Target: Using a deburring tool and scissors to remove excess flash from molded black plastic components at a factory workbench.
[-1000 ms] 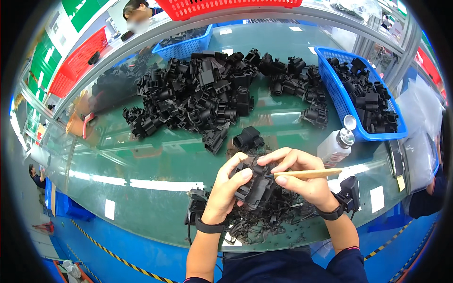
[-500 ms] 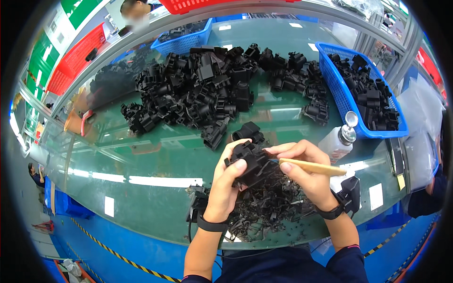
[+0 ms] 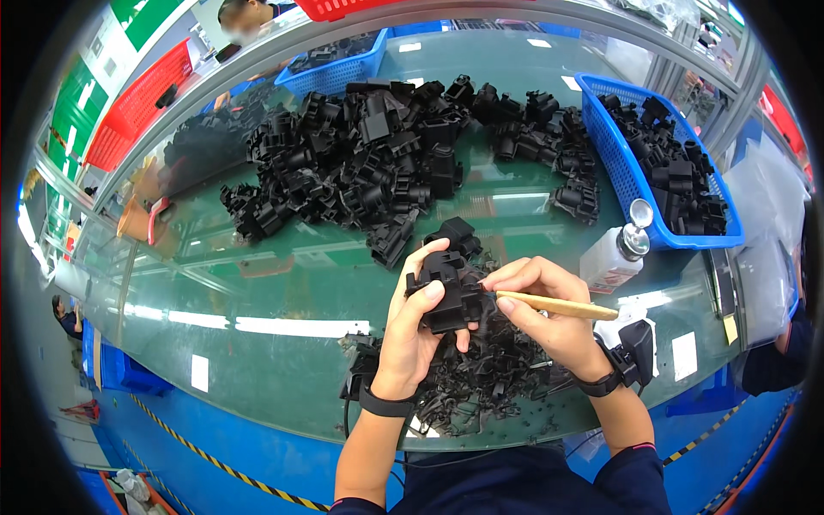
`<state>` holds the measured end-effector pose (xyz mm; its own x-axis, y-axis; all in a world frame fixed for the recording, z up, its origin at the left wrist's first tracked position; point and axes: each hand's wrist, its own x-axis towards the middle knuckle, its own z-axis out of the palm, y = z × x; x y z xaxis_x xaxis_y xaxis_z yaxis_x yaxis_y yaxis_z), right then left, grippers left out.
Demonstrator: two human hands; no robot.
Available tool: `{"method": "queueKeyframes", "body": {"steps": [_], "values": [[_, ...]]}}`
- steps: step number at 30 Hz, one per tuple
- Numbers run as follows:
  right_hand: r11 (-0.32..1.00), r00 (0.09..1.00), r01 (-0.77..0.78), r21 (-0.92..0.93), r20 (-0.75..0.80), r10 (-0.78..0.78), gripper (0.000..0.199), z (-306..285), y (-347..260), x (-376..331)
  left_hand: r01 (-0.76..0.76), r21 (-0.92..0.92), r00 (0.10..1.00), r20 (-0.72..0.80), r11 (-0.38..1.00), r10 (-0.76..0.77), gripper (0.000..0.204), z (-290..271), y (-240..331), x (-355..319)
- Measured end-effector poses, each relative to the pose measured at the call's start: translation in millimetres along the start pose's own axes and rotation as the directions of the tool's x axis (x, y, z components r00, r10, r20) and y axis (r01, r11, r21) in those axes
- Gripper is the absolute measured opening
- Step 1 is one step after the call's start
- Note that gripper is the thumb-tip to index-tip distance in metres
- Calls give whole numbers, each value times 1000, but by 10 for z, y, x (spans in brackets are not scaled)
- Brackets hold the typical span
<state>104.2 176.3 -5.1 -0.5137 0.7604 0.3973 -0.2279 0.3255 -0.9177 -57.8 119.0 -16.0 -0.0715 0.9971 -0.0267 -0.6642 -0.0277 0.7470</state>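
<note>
My left hand (image 3: 412, 330) is closed around a black molded plastic part (image 3: 448, 296), with the thumb pressed on its near face. In my right hand (image 3: 549, 313) is a thin tool with a light wooden handle (image 3: 566, 306), held like a pen. Its tip points at the right side of the part; whether it touches cannot be made out. Another black plastic part (image 3: 455, 233) lies just beyond. Beneath both hands spreads a heap of small black plastic scraps (image 3: 485, 378) on the green tabletop (image 3: 283, 300).
A large pile of black plastic parts (image 3: 352, 163) covers the far middle. At the right stand a blue basket (image 3: 618, 154) of similar parts and a white pump bottle (image 3: 614, 257). Another blue basket (image 3: 339, 77) is at the back, near a person (image 3: 249, 17) beyond the metal frame.
The black part has turned in my left hand and now sits more upright, with a fingertip showing below it. The right hand and tool have shifted slightly left.
</note>
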Motion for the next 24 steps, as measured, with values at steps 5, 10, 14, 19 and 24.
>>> {"method": "queueKeyframes", "body": {"steps": [5,10,14,19,24], "values": [[993,998,63,-100,36,-59,9,-9,28,12,9,2,1000,-4,1000,-9,52,7,15,-11],[886,964,264,-381,101,-244,14,5,31,38,6,59,1000,-29,998,-4,51,4,-17,-5],[668,874,435,-604,103,-476,19,24,61,43,32,72,999,-14,997,-31,50,42,-17,7],[722,829,236,-650,-253,-499,11,-272,34,128,93,179,996,-25,979,-90,52,39,13,-50],[988,956,128,-89,-252,-147,5,-145,-6,61,32,171,999,-26,985,-28,62,35,-38,-7]]}}
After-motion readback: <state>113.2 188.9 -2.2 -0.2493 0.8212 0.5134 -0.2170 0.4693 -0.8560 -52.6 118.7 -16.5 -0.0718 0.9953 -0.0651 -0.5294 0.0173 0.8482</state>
